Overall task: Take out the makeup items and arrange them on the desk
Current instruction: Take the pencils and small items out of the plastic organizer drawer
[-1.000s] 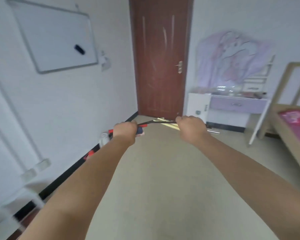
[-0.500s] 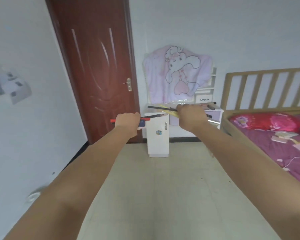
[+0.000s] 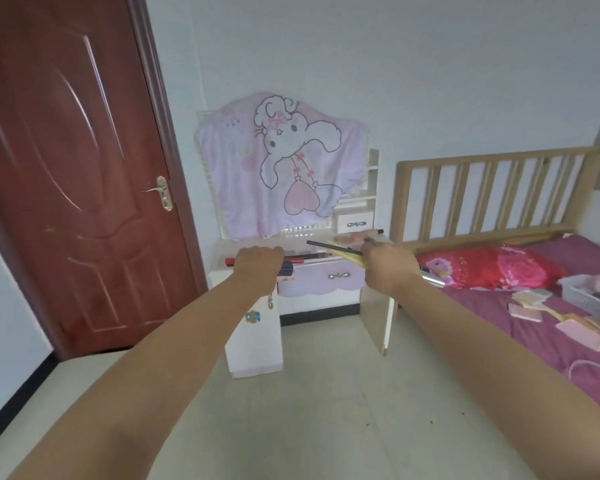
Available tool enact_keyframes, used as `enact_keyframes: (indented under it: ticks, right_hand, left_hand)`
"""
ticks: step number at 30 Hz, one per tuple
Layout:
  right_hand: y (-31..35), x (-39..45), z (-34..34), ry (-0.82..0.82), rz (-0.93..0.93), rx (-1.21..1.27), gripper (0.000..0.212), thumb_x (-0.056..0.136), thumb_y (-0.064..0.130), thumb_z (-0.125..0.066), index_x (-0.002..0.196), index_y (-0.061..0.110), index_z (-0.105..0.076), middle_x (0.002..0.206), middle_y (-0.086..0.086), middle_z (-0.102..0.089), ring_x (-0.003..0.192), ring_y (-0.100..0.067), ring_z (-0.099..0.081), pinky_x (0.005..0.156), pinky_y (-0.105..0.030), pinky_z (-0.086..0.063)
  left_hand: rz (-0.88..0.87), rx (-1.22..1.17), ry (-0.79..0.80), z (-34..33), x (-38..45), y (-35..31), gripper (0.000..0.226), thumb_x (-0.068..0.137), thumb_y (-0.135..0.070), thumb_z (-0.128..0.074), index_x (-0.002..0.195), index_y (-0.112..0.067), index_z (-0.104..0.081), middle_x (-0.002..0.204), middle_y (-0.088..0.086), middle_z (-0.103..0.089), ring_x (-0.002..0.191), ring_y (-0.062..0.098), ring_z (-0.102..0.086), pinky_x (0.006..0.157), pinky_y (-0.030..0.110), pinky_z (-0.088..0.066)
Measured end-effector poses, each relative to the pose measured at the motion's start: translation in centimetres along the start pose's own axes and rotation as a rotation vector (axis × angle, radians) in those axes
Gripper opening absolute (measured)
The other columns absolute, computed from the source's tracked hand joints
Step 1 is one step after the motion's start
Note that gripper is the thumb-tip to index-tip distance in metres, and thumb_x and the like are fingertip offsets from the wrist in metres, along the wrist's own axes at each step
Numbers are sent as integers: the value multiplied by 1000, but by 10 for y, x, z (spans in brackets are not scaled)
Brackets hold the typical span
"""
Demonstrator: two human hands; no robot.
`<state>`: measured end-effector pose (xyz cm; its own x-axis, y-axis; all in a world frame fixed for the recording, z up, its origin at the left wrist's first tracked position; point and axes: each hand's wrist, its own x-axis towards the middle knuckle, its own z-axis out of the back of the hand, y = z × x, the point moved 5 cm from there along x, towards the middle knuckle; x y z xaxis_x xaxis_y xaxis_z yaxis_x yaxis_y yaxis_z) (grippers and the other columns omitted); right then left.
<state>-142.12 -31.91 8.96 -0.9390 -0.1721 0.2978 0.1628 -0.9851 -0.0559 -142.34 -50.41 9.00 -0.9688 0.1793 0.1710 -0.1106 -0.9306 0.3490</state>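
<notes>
Both my arms reach forward, well short of the white and lilac dressing desk [image 3: 321, 277]. My left hand [image 3: 257, 265] is closed around a bundle of makeup items: a red pencil tip sticks out on its left and a dark blue piece on its right. My right hand [image 3: 387, 268] grips several thin makeup sticks [image 3: 336, 249], black and yellow, pointing left, with a silver end showing behind the wrist. A few items lie on the desk top, partly hidden by my hands.
A brown door [image 3: 73, 168] stands left of the desk. A pink cartoon cloth [image 3: 284, 161] covers the desk's mirror. On the right is a wooden bed [image 3: 492, 188] with a purple sheet, a white basket [image 3: 589, 296] and loose flat items. Beige floor lies between me and the desk.
My view has swung right and moved closer to the dressing desk; the whiteboard wall left the frame and the bed came in. Both hands keep the same grip.
</notes>
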Motion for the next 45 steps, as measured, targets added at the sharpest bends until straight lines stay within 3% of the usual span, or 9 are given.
enact_keyframes:
  ticks: [5,12,17,22,24,28,33,39,45]
  right_hand:
    - [-33,142,-27,-11,9,-21,26,85,7,-45,111,7,-48,105,-11,-60,94,-30,-59,68,-31,-38]
    - [-31,326,-93,28,54,-25,21,87,14,-51,106,7,-49,107,-11,-60,97,-31,-59,72,-32,-44]
    - [-23,465,-122,-9,46,-30,26,84,3,-44,109,5,-49,109,-13,-58,98,-33,-58,74,-34,-44]
    - [-27,589,-163,10,38,-12,24,84,3,-44,108,5,-48,104,-12,-58,90,-31,-58,66,-31,-38]
    - [-34,628,-191,35,33,-9,20,83,2,-44,102,7,-48,93,-9,-56,82,-31,-54,65,-30,-36]
    - [-51,705,-260,102,28,8,14,83,2,-43,91,13,-41,64,3,-28,74,-25,-42,61,-28,-33]
    - [-70,807,-356,201,92,20,26,85,5,-43,110,6,-49,97,-10,-57,85,-28,-54,66,-28,-36]
    - [-86,909,-475,407,127,72,29,85,7,-46,114,7,-48,111,-10,-58,101,-28,-57,77,-31,-44]
    - [-74,922,-585,659,148,117,29,87,9,-47,116,8,-48,113,-10,-58,102,-27,-58,78,-31,-46]
  left_hand:
    - [18,-6,-20,-15,137,23,33,88,-3,-46,120,-6,-41,114,10,-57,104,26,-57,72,30,-34]
    - [71,-63,10,-72,314,74,31,88,-5,-47,118,-7,-42,107,9,-58,96,24,-58,69,27,-34]
    - [42,-77,-32,-104,458,111,30,88,-8,-49,117,-8,-43,110,8,-58,98,24,-59,68,27,-35]
    - [15,-109,-25,-140,589,134,31,87,-8,-51,117,-9,-43,110,8,-59,98,24,-59,69,27,-36]
    - [2,-114,1,-165,634,133,31,88,-8,-50,118,-9,-42,110,8,-58,98,24,-59,69,27,-36]
    - [-25,-141,94,-231,713,120,32,88,-8,-50,119,-9,-42,105,9,-57,94,24,-58,69,26,-35]
    - [-22,-197,198,-317,812,104,30,91,-15,-49,119,-8,-43,112,9,-58,101,25,-58,75,29,-42]
    - [40,-290,418,-407,911,84,28,91,-17,-49,117,-9,-45,99,7,-55,101,25,-59,76,28,-41]
    - [29,-391,682,-500,934,53,28,90,-14,-48,117,-8,-44,103,8,-57,102,26,-60,74,29,-45]
